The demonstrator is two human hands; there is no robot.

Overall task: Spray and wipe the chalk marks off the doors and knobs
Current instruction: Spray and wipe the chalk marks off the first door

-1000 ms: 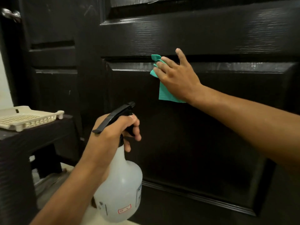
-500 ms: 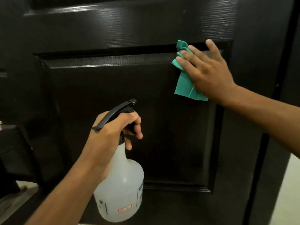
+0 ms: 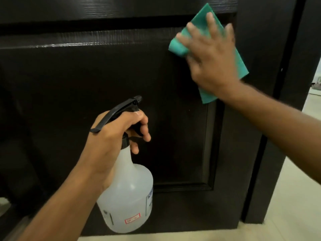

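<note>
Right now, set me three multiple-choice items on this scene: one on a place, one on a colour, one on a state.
1. Where is the cloth?
A. flat against the door
B. on the floor
C. draped over the bottle

2. What colour is the bottle sprayer?
A. white
B. black
C. red

3. How is the left hand?
A. open and empty
B. pressing the door
C. curled round the bottle neck

Answers: 1 A, the right hand presses the cloth on the panel's upper right corner. 2 B, the trigger head is black above a translucent white body. 3 C, its fingers wrap the neck under the sprayer.
</note>
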